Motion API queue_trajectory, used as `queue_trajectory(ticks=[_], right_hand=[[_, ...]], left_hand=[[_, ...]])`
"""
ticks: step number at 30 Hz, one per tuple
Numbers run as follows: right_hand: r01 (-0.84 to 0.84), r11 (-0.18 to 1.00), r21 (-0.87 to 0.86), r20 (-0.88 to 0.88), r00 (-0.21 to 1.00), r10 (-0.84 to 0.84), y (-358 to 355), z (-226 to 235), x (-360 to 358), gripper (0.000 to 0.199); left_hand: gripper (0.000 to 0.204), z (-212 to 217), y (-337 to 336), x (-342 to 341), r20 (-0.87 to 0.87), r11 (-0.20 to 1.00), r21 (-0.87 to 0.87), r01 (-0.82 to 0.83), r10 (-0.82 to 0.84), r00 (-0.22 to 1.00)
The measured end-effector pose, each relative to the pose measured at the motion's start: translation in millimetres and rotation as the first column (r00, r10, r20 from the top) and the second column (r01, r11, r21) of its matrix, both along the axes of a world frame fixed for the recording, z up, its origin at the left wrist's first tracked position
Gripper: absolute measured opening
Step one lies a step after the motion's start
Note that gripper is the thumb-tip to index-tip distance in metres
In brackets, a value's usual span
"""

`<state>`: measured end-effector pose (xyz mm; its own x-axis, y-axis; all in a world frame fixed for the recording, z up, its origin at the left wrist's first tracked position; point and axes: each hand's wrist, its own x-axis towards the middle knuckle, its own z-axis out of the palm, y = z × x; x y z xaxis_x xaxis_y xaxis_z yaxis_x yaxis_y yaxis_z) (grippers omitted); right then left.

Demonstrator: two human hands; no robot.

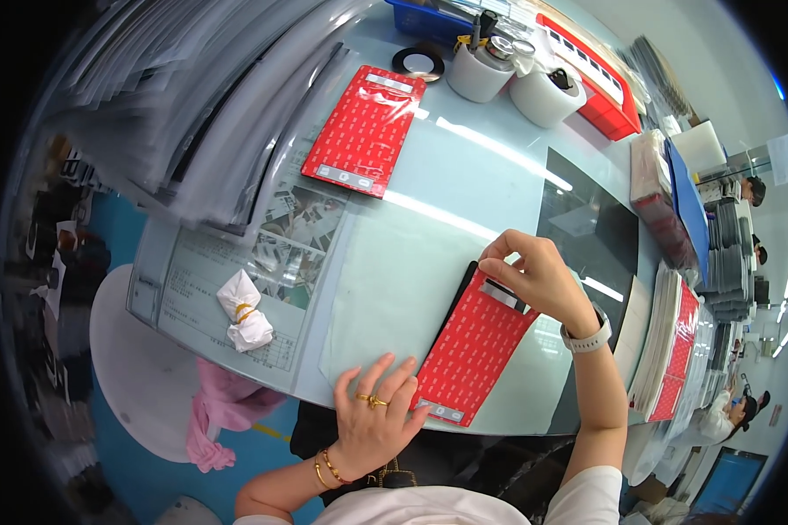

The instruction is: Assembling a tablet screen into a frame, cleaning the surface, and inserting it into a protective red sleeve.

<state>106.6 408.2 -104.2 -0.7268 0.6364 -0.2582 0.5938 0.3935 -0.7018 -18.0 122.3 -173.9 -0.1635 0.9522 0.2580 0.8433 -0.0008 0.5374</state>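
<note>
Lying flat w/ black slab under it, red patterned sheet [471, 348], grey end tabs.

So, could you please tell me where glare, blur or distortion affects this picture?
Head view: ceiling-light glare streaks the glass table; the stacked sheets upper left are smeared; fisheye bends the table edge; both hands and the red sheet are sharp.

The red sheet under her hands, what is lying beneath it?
A dark flat panel shows along the upper left edge of the red sheet. The left hand and right hand press on the sheet; the rest of the panel is covered.
</note>
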Motion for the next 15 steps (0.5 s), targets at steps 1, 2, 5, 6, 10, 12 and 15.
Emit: queue_trajectory(ticks=[1, 2, 5, 6, 10, 12, 15], right_hand=[[-0.015, 1.0, 0.024, 0.02, 1.0, 0.015, -1, 4, 0, 0.018], [-0.031, 0.998, 0.049, 0.04, 0.999, 0.029, -2, 9, 1, 0.018], [-0.052, 0.998, 0.046, -0.011, 0.999, 0.053, -15, 31, 2, 0.017], [-0.049, 0.998, 0.047, -0.018, 0.999, 0.05, -19, 38, 2, 0.017], [-0.132, 0.972, 0.192, -0.14, 0.977, 0.161, -43, 62, 7, 0.015], [-0.149, 0.962, 0.227, -0.172, 0.967, 0.19, -54, 65, 5, 0.014], [-0.167, 0.927, 0.335, -0.202, 0.949, 0.244, -68, 72, 9, 0.015]], left_hand=[[0.038, 3, 1, -2, 0.013, 1.0, -0.01, 0.006, -0.006, 1.0], [0.038, 6, 3, -5, 0.01, 1.0, -0.01, 0.01, -0.01, 1.0], [0.037, 17, 12, -17, 0.042, 0.998, -0.045, 0.052, -0.05, 0.998], [0.038, 20, 15, -21, 0.06, 0.994, -0.069, 0.079, -0.075, 0.995], [0.037, 33, 51, -34, 0.175, 0.992, 0.037, 0.12, -0.124, 0.977], [0.031, 32, 71, -37, 0.317, 0.99, 0.136, 0.039, -0.081, 0.945], [0.029, 42, 96, -34, 0.405, 0.963, 0.265, 0.042, -0.15, 0.902]])
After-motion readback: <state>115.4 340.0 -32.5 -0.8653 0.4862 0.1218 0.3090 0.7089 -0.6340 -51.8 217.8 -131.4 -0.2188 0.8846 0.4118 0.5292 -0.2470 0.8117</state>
